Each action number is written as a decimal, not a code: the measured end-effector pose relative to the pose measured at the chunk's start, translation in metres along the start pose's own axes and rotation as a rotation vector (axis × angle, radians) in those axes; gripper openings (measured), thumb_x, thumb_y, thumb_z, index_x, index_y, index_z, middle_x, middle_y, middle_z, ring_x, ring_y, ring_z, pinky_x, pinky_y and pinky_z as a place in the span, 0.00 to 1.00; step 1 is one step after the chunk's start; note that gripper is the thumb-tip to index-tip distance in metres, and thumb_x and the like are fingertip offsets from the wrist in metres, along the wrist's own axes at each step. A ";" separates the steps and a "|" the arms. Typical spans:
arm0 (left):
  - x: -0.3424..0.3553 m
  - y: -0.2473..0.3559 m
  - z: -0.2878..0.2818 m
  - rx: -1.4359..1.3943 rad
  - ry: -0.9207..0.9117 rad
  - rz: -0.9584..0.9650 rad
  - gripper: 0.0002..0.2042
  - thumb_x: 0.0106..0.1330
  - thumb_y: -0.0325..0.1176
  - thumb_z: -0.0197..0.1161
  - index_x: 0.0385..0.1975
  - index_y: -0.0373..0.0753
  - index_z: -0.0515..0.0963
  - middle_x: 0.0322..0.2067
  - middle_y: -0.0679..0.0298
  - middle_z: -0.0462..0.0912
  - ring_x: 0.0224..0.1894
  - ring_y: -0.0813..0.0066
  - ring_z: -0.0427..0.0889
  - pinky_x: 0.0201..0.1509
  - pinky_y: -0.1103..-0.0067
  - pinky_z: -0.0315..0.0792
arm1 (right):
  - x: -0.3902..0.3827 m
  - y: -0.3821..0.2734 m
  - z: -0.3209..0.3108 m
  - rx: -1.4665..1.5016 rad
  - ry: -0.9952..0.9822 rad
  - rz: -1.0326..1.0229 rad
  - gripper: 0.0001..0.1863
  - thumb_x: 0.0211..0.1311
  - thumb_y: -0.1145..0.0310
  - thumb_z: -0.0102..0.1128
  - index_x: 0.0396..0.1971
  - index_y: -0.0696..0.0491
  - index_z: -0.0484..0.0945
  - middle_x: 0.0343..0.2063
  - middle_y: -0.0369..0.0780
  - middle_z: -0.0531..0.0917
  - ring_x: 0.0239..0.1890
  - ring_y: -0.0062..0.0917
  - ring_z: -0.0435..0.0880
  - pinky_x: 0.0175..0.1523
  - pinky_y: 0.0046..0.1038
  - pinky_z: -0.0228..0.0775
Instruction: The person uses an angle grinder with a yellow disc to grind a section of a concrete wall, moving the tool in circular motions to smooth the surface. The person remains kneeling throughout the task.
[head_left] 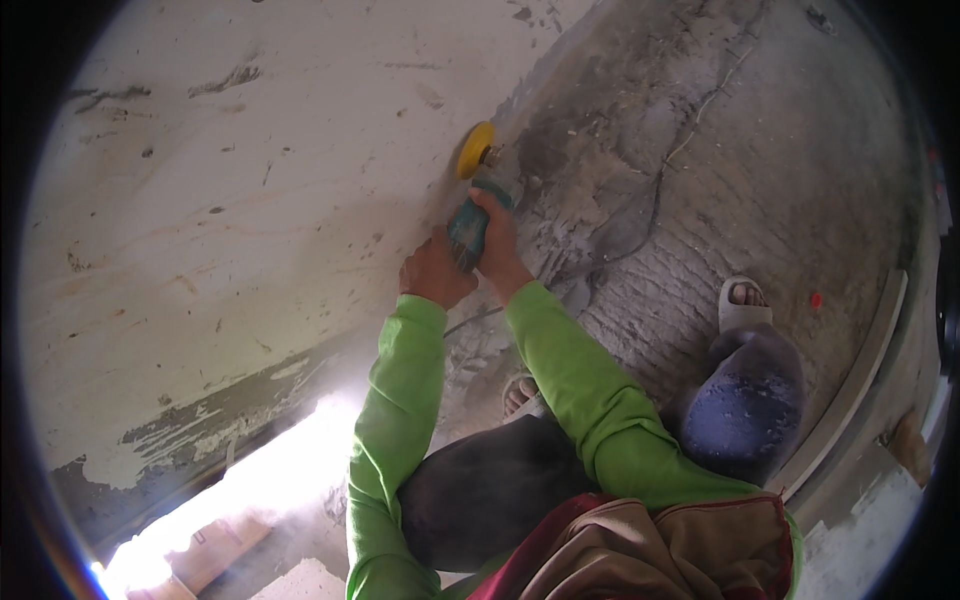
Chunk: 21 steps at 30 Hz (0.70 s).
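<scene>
Both my hands are wrapped round a teal angle grinder [466, 230] fitted with a round yellow disc [475, 151]. The disc is at the lower part of the pale wall [270, 200], close to where it meets the floor. Whether it touches the plaster I cannot tell. My left hand [437, 272] grips the rear end of the tool. Further forward, my right hand [500, 238] holds the body, its thumb lying along the top near the head. My fingers are partly hidden behind the tool.
Dusty, rough floor [610, 180] lies right of the wall. A cable [655, 200] trails across it toward the far side. My sandalled feet [745, 305] are on the floor. A long strip [850, 385] runs along the right. Bright light falls at lower left beside wooden pieces [225, 550].
</scene>
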<state>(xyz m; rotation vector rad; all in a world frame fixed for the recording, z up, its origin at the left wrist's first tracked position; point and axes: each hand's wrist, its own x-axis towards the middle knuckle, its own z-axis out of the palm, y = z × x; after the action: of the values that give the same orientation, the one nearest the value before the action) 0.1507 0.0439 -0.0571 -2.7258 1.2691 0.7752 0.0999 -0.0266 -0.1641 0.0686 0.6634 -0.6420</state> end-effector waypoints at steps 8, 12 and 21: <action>-0.021 -0.017 0.013 -0.010 0.012 -0.030 0.33 0.40 0.35 0.70 0.50 0.38 0.67 0.37 0.45 0.83 0.42 0.44 0.82 0.47 0.60 0.75 | -0.018 0.020 -0.006 -0.037 0.065 -0.026 0.12 0.56 0.65 0.62 0.36 0.56 0.75 0.28 0.42 0.79 0.30 0.30 0.80 0.39 0.31 0.75; -0.047 -0.036 0.017 -0.051 0.049 -0.040 0.32 0.40 0.34 0.70 0.50 0.38 0.67 0.38 0.45 0.82 0.42 0.44 0.82 0.48 0.60 0.75 | -0.041 0.040 -0.003 -0.060 0.041 0.077 0.12 0.56 0.65 0.63 0.37 0.56 0.76 0.29 0.42 0.80 0.30 0.31 0.81 0.38 0.32 0.76; -0.040 -0.028 0.016 -0.038 0.066 -0.024 0.32 0.40 0.35 0.69 0.50 0.39 0.68 0.37 0.45 0.82 0.42 0.44 0.82 0.47 0.60 0.75 | -0.032 0.031 -0.003 -0.019 0.030 0.034 0.14 0.51 0.66 0.67 0.34 0.58 0.77 0.24 0.41 0.80 0.24 0.30 0.81 0.31 0.30 0.75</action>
<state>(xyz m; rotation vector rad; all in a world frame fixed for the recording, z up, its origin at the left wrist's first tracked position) 0.1428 0.0949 -0.0583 -2.8131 1.2440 0.7208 0.0968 0.0166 -0.1517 0.0717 0.6963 -0.6025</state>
